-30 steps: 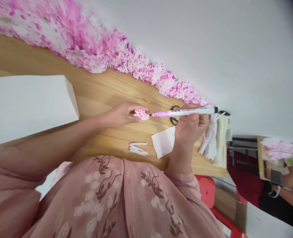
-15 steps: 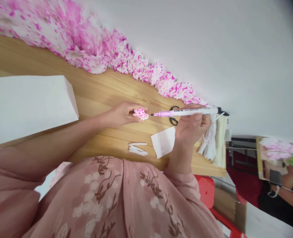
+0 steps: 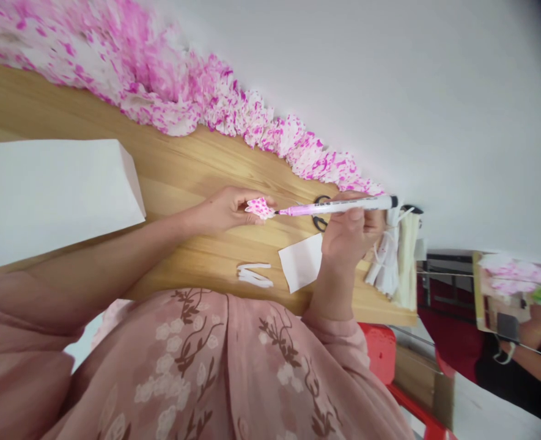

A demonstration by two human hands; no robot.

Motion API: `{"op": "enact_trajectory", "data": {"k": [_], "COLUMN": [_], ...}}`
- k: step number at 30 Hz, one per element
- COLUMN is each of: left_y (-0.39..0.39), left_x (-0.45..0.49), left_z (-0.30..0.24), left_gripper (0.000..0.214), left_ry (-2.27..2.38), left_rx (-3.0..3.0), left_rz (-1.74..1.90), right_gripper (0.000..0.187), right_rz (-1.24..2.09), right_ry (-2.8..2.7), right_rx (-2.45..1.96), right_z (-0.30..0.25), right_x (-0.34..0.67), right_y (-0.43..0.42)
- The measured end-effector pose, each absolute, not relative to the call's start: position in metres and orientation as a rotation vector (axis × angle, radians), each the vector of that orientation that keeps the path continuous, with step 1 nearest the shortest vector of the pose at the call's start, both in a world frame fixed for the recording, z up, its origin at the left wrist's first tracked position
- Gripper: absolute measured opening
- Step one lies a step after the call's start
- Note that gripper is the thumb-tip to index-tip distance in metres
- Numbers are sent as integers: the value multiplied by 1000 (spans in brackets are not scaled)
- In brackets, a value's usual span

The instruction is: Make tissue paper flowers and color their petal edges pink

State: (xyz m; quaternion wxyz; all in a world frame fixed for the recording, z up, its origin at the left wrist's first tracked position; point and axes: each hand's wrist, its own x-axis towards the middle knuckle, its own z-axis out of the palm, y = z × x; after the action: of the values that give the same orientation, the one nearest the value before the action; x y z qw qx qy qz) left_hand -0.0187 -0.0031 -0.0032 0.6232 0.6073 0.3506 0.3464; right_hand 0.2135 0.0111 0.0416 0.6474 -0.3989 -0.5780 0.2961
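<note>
Between the thumb and fingers of my left hand [image 3: 230, 209] is a small folded white paper piece [image 3: 260, 208] covered with pink dots. My right hand [image 3: 350, 229] grips a marker pen [image 3: 329, 206] with a white barrel and pinkish front part. The pen lies almost level, and its dark tip is at the right edge of the dotted paper; whether it touches I cannot tell. Behind the pen and right hand, black-handled scissors [image 3: 320, 221] rest on the table, partly hidden. A white paper sheet [image 3: 300, 264] and several thin white strips [image 3: 254, 275] lie nearer my body.
A long pile of pink-spotted white paper [image 3: 160, 91] runs along the wall. A large white block or stack [image 3: 59, 195] stands at left on the wooden table [image 3: 197, 256]. Tied white strips [image 3: 387, 263] lie at right. Beyond are a red chair [image 3: 380, 354] and another person's arm [image 3: 536, 339].
The pen tip has moved slightly left, up to the paper's edge. My right hand has shifted slightly left with it. The dotted paper is tilted a little differently.
</note>
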Motion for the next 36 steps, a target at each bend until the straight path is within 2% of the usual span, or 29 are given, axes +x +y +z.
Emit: {"op": "enact_trajectory", "data": {"k": [11,17,23,36], "left_y": [-2,-1,-1,-1], "left_x": [-16,-15,-15,-16], "left_z": [-9,-13,-13,-12], "left_gripper": [59,62,60,63], "left_ry": [812,807,801,809], "left_rx": [1413,1416,1408,1406], "left_rz": [824,836,849,855], "right_gripper": [28,35,29,32], "right_rz": [699,687,684,699], "right_ry": [-1299,-1310,-1329,-1303], "right_rx": [-887,-947,-908,-887], "right_z": [45,43,43,44], "right_x": [210,209,209,210], "right_y": [9,7,6,9]}}
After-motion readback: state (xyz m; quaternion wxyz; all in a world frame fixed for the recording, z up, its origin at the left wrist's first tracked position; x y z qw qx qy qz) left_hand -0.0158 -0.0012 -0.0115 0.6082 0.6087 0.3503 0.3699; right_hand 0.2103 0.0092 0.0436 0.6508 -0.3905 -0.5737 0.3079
